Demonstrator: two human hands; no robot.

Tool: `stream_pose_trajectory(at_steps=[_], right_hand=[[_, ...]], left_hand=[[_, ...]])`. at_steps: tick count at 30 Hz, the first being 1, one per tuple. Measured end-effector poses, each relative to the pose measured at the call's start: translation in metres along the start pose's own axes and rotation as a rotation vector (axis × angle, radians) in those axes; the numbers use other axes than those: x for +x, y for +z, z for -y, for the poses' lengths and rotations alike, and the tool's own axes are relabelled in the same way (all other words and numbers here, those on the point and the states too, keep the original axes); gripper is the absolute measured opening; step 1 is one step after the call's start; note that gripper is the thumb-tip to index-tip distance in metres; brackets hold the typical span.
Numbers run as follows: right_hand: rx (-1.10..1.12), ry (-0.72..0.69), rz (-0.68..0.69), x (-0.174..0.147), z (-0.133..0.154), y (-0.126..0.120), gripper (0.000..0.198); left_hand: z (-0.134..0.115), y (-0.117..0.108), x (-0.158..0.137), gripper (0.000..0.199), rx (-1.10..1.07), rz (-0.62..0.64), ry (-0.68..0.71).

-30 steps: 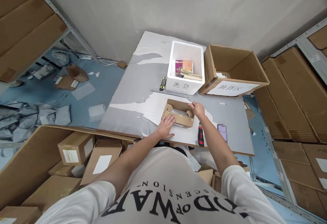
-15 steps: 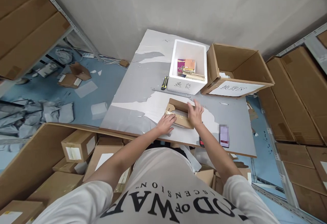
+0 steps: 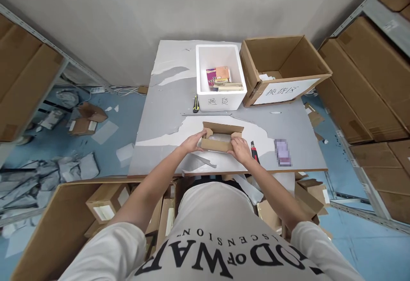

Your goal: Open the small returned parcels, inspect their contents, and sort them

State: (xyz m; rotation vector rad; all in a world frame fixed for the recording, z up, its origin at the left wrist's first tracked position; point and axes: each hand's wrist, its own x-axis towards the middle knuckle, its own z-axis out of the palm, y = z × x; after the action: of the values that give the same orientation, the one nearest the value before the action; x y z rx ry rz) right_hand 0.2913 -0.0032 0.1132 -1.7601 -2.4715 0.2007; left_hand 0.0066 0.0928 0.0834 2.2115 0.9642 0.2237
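A small open cardboard box (image 3: 215,145) sits on the table in front of me, its flaps raised and something pale and clear inside. My left hand (image 3: 193,141) grips its left end, thumb and fingers closed on the wall. At the right end, my right hand (image 3: 240,148) has its fingers closed over the other wall. Just right of that hand lies a red and black box cutter (image 3: 255,152). Farther right rests a phone (image 3: 282,153), its screen blurred out.
A white foam box (image 3: 221,101) holding several books stands at the back, a yellow and black cutter (image 3: 196,104) beside it. To its right is a large open carton (image 3: 288,91) with a handwritten label. Cartons fill a big box (image 3: 64,212) below the table's left edge.
The small box has turned squarer to me and its flaps now stand open. Both hands have shifted from its front and top to its two ends. My view has swung to the right.
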Motion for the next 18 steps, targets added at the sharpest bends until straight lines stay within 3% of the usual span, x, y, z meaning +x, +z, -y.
stream_pose_trajectory(at_steps=[2,7,13,16,18], right_hand=[[-0.033,-0.027,-0.018,-0.011,0.004,0.006,0.018],[-0.067,-0.117,-0.126,-0.041,0.009,0.026,0.041],[-0.043,-0.183,-0.01,-0.069,0.02,0.055,0.053],[-0.012,-0.138,0.025,-0.075,0.026,0.054,0.058],[0.056,-0.116,0.033,-0.072,0.026,0.041,0.059]], left_hand=[[0.0,0.002,-0.001,0.097,-0.004,-0.004,0.019],[0.0,0.004,0.0,0.09,0.039,0.008,-0.027],[-0.005,0.003,0.001,0.085,0.118,0.043,-0.035],[-0.017,-0.009,-0.001,0.085,0.237,0.114,-0.056],[-0.028,-0.02,-0.004,0.084,0.362,0.163,-0.058]])
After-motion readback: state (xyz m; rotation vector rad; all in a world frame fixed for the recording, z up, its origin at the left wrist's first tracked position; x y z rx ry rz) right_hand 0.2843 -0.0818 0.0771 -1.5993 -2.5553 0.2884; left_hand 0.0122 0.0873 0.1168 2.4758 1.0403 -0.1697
